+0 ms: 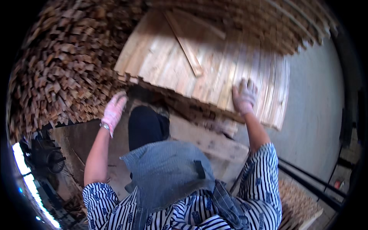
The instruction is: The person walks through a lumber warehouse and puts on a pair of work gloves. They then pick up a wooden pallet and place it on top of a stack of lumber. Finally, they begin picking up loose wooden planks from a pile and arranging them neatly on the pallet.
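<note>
A layer of pale wooden slats (pixel 161 69) lies side by side in front of me, their near ends uneven. My right hand (pixel 246 96), in a pinkish-white glove, rests flat on the slats toward their right side with its fingers spread. One loose slat (pixel 188 53) lies at a slant on top of the layer. My left hand (pixel 114 111), gloved the same way, hangs off the left near corner of the layer, close to the big stack of sticks (pixel 65 73). Its fingers are stretched out and nothing shows in them.
Another high stack of slats (pixel 276 23) stands at the far right. Grey floor (pixel 312 84) runs along the right side. A bundle of sticks (pixel 299 203) and dark rails (pixel 306 184) are at lower right. A dark wheeled machine (pixel 53 159) stands at lower left.
</note>
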`<state>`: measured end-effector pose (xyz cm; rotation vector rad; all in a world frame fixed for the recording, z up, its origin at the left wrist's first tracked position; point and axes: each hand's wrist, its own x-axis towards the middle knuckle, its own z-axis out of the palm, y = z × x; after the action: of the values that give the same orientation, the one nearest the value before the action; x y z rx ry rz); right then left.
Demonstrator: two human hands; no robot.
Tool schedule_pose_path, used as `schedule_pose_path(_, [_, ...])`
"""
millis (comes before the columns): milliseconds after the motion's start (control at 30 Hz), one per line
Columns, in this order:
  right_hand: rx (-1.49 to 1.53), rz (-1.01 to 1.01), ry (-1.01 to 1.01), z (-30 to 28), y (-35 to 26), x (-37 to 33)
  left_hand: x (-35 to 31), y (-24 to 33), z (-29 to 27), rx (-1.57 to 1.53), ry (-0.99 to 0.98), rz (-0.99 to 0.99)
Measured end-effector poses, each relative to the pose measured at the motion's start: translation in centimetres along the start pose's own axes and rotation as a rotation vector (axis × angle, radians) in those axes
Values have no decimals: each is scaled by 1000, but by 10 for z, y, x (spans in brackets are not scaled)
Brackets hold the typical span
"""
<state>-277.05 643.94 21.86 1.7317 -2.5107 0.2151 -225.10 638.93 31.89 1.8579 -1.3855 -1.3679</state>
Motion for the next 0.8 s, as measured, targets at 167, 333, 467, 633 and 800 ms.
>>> schedule_pose_path(167, [1, -9, -99, -9, -5, 2, -5, -14, 26, -107, -109, 8])
schedule_pose_path(333, [5, 36, -146, -3, -4, 12, 39, -75, -3, -383, -77, -68])
schedule_pose_path(467, [-10, 21, -79, 17, 12, 5, 73, -24, 38, 81, -183, -49])
schedule_pose_path(633, [38, 9, -52, 23, 16, 8, 102, 79, 161, 861, -405, 500])
schedule_pose_path(800, [136, -38, 33, 26, 23, 7, 120, 107, 288, 1240, -400, 891])
